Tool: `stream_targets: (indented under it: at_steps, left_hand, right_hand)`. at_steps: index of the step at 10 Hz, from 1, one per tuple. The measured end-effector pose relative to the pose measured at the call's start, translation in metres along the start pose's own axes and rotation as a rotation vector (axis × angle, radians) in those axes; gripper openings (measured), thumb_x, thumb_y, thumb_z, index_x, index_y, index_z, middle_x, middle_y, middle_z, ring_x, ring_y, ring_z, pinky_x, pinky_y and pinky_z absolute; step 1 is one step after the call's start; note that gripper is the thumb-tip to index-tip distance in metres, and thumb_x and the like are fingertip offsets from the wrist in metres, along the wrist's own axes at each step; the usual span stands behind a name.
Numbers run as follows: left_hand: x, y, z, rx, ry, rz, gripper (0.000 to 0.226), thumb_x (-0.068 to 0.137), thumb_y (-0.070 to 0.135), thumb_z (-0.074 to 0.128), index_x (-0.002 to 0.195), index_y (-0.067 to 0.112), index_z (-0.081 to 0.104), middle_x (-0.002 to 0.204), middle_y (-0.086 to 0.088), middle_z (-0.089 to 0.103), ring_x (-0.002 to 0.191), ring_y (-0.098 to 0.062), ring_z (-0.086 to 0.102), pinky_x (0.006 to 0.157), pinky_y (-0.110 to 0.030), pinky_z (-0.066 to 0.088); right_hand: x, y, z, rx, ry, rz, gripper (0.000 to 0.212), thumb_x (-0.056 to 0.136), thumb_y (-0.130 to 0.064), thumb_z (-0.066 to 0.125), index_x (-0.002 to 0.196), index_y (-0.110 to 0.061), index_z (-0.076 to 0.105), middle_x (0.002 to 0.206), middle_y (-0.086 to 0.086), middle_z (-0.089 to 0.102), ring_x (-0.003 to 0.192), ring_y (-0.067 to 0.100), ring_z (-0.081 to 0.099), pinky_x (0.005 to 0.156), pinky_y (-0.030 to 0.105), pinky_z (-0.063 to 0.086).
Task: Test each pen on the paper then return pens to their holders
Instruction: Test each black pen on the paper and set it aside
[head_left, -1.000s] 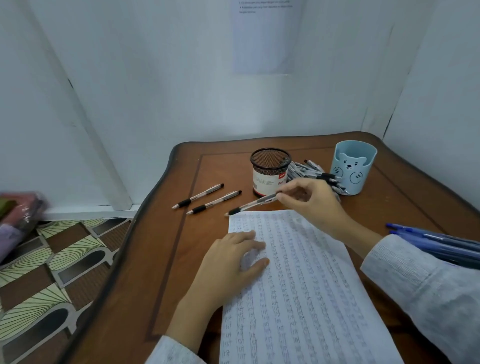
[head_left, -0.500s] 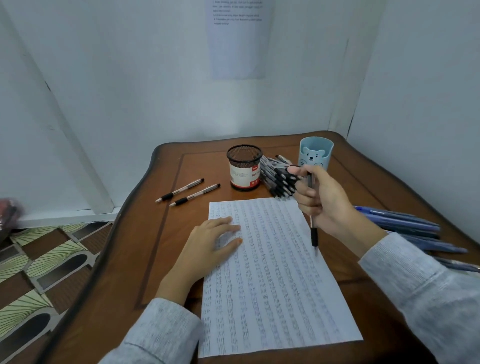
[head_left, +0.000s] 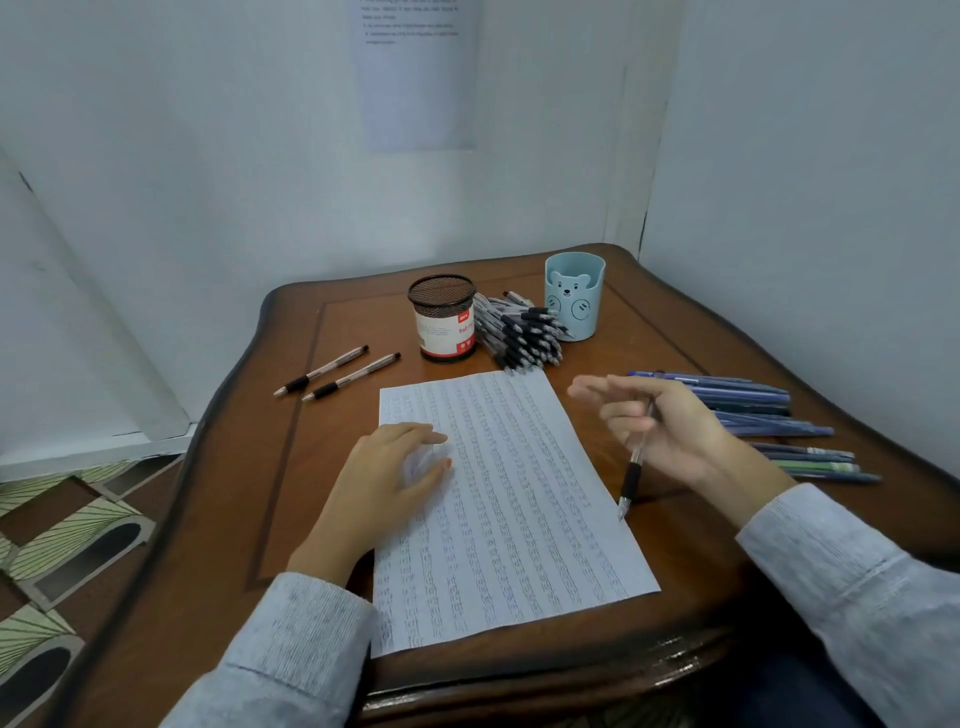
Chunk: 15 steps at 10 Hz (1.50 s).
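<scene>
A sheet of paper (head_left: 519, 509) covered in rows of scribbles lies on the wooden table (head_left: 291, 467). My left hand (head_left: 387, 478) rests flat on its upper left part. My right hand (head_left: 660, 426) holds a black-grip pen (head_left: 631, 475) over the paper's right edge, tip pointing down, with its forefingers stretched out. At the back stand a black mesh holder (head_left: 447, 325) and a blue bear holder (head_left: 574, 296). A heap of black pens (head_left: 519, 335) lies between them. Two black pens (head_left: 337, 371) lie left of the mesh holder.
Several blue pens (head_left: 753, 410) lie in a row along the table's right side, behind my right hand. White walls close in at the back and right. A patterned tiled floor (head_left: 67, 545) shows to the left, below the table's curved edge.
My right hand carried the pen from the paper's top edge to its right side, turning the tip downward. My left hand stayed on the paper. The camera pulled back.
</scene>
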<state>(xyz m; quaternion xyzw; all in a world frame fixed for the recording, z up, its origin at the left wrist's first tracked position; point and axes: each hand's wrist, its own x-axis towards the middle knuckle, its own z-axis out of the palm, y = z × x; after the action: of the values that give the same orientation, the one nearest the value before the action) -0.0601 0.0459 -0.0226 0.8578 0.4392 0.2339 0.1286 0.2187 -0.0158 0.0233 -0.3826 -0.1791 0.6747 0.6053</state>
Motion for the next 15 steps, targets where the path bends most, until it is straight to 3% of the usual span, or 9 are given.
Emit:
stream_targets:
  at_steps: [1, 2, 4, 7, 8, 10, 11, 13, 15]
  left_hand:
    - [-0.005, 0.009, 0.003, 0.004, -0.006, 0.046, 0.027, 0.094, 0.039, 0.056, 0.118, 0.030, 0.062, 0.125, 0.017, 0.057, 0.114, 0.005, 0.043, 0.097, -0.024, 0.029]
    - [-0.010, 0.020, 0.004, -0.012, 0.004, 0.086, 0.025, 0.094, 0.038, 0.056, 0.117, 0.031, 0.062, 0.123, 0.017, 0.057, 0.114, 0.002, 0.046, 0.097, -0.024, 0.032]
    - [-0.022, 0.059, 0.009, -0.040, -0.010, 0.146, 0.032, 0.094, 0.043, 0.052, 0.124, 0.033, 0.058, 0.131, 0.020, 0.050, 0.121, 0.007, 0.036, 0.104, -0.021, 0.023]
    - [-0.033, 0.082, 0.043, -0.067, -0.132, 0.231, 0.049, 0.088, 0.062, 0.038, 0.127, 0.037, 0.055, 0.139, 0.017, 0.046, 0.127, 0.003, 0.033, 0.101, -0.016, 0.019]
    - [-0.035, 0.080, 0.048, -0.041, -0.140, 0.232, 0.055, 0.086, 0.065, 0.029, 0.127, 0.038, 0.055, 0.139, 0.018, 0.044, 0.128, 0.002, 0.033, 0.101, -0.017, 0.020]
    - [-0.036, 0.081, 0.050, 0.001, -0.141, 0.226, 0.056, 0.087, 0.066, 0.028, 0.128, 0.039, 0.053, 0.141, 0.017, 0.043, 0.129, 0.000, 0.032, 0.099, -0.016, 0.018]
    - [-0.037, 0.081, 0.050, -0.003, -0.136, 0.223, 0.054, 0.088, 0.066, 0.029, 0.128, 0.039, 0.054, 0.140, 0.017, 0.044, 0.129, 0.001, 0.032, 0.099, -0.015, 0.018]
    - [-0.037, 0.081, 0.050, -0.009, -0.136, 0.220, 0.052, 0.088, 0.064, 0.032, 0.128, 0.038, 0.054, 0.140, 0.016, 0.045, 0.128, 0.001, 0.034, 0.100, -0.018, 0.021]
    - [-0.037, 0.081, 0.050, -0.005, -0.139, 0.212, 0.054, 0.088, 0.065, 0.030, 0.129, 0.039, 0.053, 0.141, 0.016, 0.044, 0.129, 0.001, 0.032, 0.100, -0.017, 0.019]
  right_hand:
    - [-0.009, 0.008, -0.015, -0.209, -0.068, 0.105, 0.057, 0.098, -0.037, 0.032, 0.116, 0.007, 0.064, 0.093, 0.021, 0.068, 0.063, 0.020, 0.061, 0.063, 0.030, 0.051]
    - [-0.017, 0.016, -0.022, -0.367, -0.066, 0.119, 0.073, 0.099, -0.049, 0.026, 0.097, 0.006, 0.073, 0.055, 0.012, 0.056, 0.043, 0.013, 0.041, 0.049, 0.023, 0.035]
    - [-0.021, 0.021, -0.022, -0.402, -0.050, -0.125, 0.035, 0.082, -0.023, 0.069, 0.061, -0.010, 0.045, 0.050, -0.001, 0.037, 0.040, 0.008, 0.030, 0.037, 0.015, 0.027]
    - [-0.021, 0.041, -0.018, -0.538, 0.112, -0.348, 0.020, 0.087, -0.017, 0.067, 0.083, -0.001, 0.057, 0.063, 0.014, 0.060, 0.044, 0.015, 0.052, 0.040, 0.022, 0.044]
    - [-0.024, 0.052, -0.021, -0.770, 0.201, -0.528, 0.037, 0.081, -0.027, 0.075, 0.067, -0.002, 0.051, 0.050, 0.009, 0.059, 0.032, 0.013, 0.045, 0.032, 0.020, 0.033]
    - [-0.031, 0.058, -0.019, -1.019, 0.281, -0.666, 0.055, 0.068, -0.056, 0.069, 0.052, -0.005, 0.056, 0.047, 0.010, 0.062, 0.036, 0.022, 0.054, 0.043, 0.027, 0.045]
    - [-0.031, 0.058, -0.019, -1.019, 0.278, -0.677, 0.054, 0.073, -0.052, 0.069, 0.054, -0.003, 0.057, 0.047, 0.008, 0.062, 0.034, 0.017, 0.053, 0.040, 0.022, 0.043]
    - [-0.019, 0.057, -0.030, -0.970, 0.256, -0.582, 0.037, 0.092, -0.007, 0.059, 0.059, -0.008, 0.041, 0.045, 0.003, 0.046, 0.036, 0.010, 0.053, 0.038, 0.020, 0.035]
    - [-0.021, 0.058, -0.028, -1.057, 0.300, -0.715, 0.039, 0.089, -0.007, 0.063, 0.056, 0.002, 0.044, 0.046, 0.005, 0.043, 0.039, 0.011, 0.054, 0.045, 0.026, 0.044]
